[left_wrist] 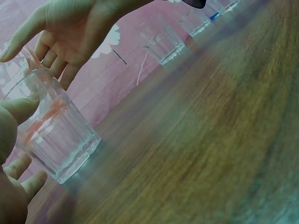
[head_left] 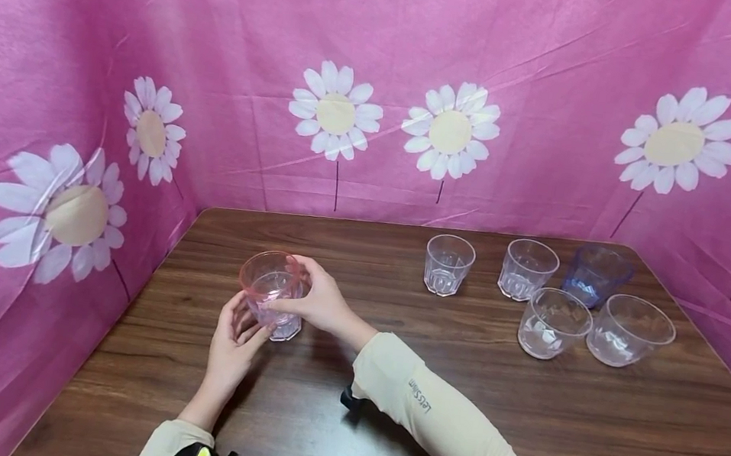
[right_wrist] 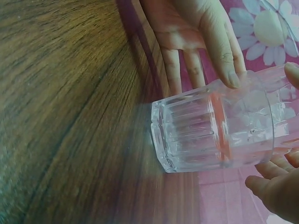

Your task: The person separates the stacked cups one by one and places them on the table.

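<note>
A pink-tinted tumbler [head_left: 258, 285] sits partly inside a clear faceted tumbler [head_left: 285, 330], on the left part of the table. My left hand [head_left: 233, 349] holds the clear tumbler from the near left, thumb against its wall. From the right, my right hand [head_left: 326, 301] grips the pink tumbler near its rim, thumb on the near side. In the right wrist view, the clear tumbler [right_wrist: 187, 133] has its base on or just over the wood; I cannot tell which. An orange-red band shows through its wall.
Towards the back right stand two faceted clear tumblers [head_left: 448, 263] [head_left: 526, 268], a blue tumbler [head_left: 599, 270] and two wider clear cups [head_left: 549, 331] [head_left: 624, 339]. Pink cloth [head_left: 399, 24] with daisies hangs behind the brown wooden table [head_left: 398, 294] and at its sides.
</note>
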A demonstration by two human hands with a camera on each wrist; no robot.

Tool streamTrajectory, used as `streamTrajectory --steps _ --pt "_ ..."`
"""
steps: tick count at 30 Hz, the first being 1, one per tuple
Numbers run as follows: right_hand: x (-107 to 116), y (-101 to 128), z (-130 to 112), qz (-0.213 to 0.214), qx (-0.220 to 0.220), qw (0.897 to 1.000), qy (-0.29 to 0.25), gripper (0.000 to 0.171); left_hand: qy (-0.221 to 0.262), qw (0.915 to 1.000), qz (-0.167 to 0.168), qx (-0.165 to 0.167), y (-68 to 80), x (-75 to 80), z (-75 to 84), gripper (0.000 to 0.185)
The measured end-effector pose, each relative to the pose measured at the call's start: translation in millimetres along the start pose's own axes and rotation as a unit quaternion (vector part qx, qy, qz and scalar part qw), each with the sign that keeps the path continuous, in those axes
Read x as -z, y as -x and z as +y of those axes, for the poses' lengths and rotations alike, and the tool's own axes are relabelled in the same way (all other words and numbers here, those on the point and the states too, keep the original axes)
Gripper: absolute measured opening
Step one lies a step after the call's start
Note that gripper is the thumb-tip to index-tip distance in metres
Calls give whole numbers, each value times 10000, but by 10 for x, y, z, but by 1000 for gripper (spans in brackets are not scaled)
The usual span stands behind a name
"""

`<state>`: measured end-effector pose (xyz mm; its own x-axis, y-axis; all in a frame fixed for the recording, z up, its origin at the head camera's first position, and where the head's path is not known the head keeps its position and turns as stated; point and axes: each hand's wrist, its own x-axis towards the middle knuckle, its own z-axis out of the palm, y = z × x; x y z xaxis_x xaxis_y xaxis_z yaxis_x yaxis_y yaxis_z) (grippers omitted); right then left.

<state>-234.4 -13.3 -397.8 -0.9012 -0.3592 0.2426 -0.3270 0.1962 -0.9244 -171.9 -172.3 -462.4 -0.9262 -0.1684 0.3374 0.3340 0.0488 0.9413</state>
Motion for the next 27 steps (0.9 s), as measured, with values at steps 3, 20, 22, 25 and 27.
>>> streamTrajectory --steps 3,20,22,25,27 --pt "1 -3 -11 62 81 9999 -10 77 -24 10000 -8 38 1 -1 3 67" --pt "180 -10 -274 552 248 9935 -968 75 -159 9997 -41 164 -2 11 19 69" --pt "212 -5 -298 570 235 9913 -1164 76 -166 9997 -46 187 0 11 27 69" --pt "261 15 -309 595 216 9898 -1278 76 -203 9996 -55 205 6 10 39 69" --pt "289 38 -307 615 233 9897 -1271 76 -217 9995 -56 217 7 9 41 69"
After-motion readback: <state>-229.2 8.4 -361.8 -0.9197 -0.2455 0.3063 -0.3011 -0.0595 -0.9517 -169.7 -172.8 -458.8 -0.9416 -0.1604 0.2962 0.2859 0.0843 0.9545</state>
